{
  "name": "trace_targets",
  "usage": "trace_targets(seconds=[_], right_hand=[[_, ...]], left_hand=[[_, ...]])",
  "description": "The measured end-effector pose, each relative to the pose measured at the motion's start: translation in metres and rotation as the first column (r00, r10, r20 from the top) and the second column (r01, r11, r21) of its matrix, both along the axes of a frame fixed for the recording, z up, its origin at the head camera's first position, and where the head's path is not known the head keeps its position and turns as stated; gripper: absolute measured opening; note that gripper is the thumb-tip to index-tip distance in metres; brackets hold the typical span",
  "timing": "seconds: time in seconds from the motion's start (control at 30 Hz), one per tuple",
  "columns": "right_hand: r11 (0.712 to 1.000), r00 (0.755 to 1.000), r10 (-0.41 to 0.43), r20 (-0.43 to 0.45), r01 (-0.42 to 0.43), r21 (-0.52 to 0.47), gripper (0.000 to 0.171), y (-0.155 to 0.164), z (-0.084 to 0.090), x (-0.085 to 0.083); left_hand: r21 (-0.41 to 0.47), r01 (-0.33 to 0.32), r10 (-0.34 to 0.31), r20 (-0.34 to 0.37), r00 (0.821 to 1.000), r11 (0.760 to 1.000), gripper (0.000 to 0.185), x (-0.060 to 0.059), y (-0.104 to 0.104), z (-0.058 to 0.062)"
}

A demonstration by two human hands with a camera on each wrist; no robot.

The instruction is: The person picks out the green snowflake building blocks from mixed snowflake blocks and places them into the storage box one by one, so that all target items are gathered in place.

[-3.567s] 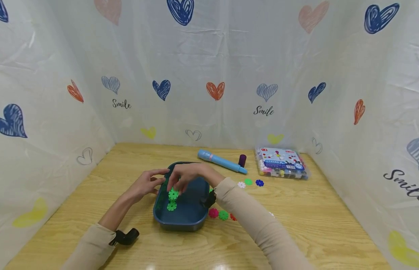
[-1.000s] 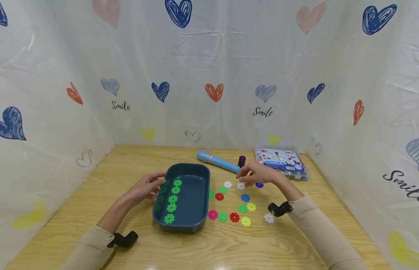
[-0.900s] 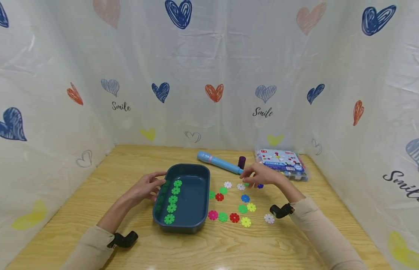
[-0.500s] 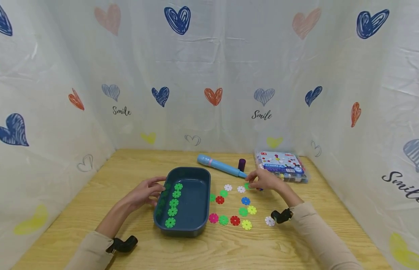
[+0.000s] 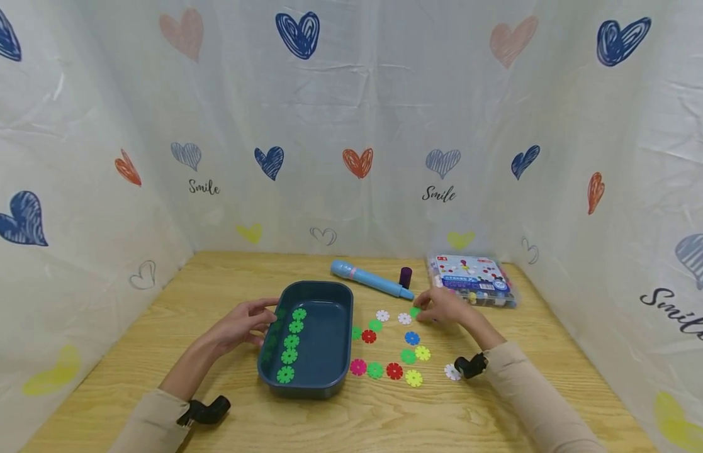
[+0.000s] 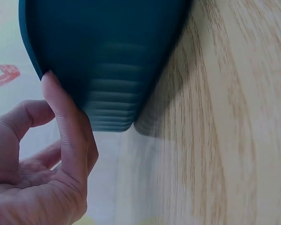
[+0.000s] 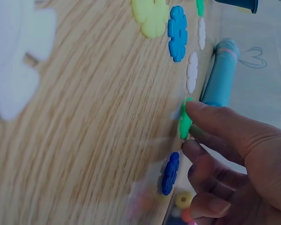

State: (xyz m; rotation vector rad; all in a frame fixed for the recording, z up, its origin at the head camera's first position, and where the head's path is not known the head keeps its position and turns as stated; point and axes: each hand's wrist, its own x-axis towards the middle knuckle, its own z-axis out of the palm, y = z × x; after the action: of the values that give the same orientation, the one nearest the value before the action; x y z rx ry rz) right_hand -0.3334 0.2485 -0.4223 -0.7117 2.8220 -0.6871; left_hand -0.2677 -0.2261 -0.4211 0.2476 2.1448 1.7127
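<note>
Wooden counter (image 5: 158, 352) carries all; dark blue plastic tray (image 5: 328, 340) holds row of green snowflake discs (image 5: 291, 340) along left side; left hand (image 5: 240, 322) rests relaxed fingers against tray's left rim, seemingly steadying it; right hand (image 5: 444, 306) pinches loose green snowflake disc (image 7: 184, 121) lying on counter beside blue pen (image 5: 371, 280), apparently lifting it.

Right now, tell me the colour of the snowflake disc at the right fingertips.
Green; the snowflake disc shows best in the right wrist view.

green snowflake disc (image 7: 184, 124), flat on table, beside blue pen (image 7: 220, 74)
</note>
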Motion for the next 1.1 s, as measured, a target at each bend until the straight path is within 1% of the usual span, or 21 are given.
trace_targets(seconds=[0.23, 0.33, 0.53, 0.9, 1.1], right_hand=[[1.000, 1.000, -0.004, -0.012, 0.004, 0.022, 0.026, -0.0016, 0.0007, -0.0009], [1.000, 1.000, -0.022, 0.015, 0.022, 0.005, 0.022, -0.0011, 0.0014, -0.0014], [1.000, 0.999, -0.010, 0.040, 0.010, -0.010, 0.022, -0.0004, 0.0036, -0.0024], [0.998, 0.986, -0.043, 0.163, 0.049, -0.031, 0.021, -0.0017, 0.0058, -0.0052], [0.999, 0.986, -0.039, 0.165, 0.045, -0.031, 0.027, -0.0045, 0.0054, -0.0043]], left_hand=[[-0.011, -0.024, 0.024, 0.006, 1.000, 1.000, 0.061, -0.0004, 0.0031, 0.0012], [-0.023, -0.036, 0.037, 0.005, 0.999, 0.999, 0.061, -0.0010, 0.0043, 0.0017], [-0.023, -0.038, 0.039, 0.015, 0.999, 0.999, 0.061, -0.0017, 0.0042, 0.0009], [-0.018, -0.026, 0.026, 0.017, 1.000, 0.999, 0.062, -0.0029, 0.0025, -0.0015], [-0.007, -0.018, 0.018, 0.009, 1.000, 1.000, 0.062, -0.0022, 0.0032, -0.0006]])
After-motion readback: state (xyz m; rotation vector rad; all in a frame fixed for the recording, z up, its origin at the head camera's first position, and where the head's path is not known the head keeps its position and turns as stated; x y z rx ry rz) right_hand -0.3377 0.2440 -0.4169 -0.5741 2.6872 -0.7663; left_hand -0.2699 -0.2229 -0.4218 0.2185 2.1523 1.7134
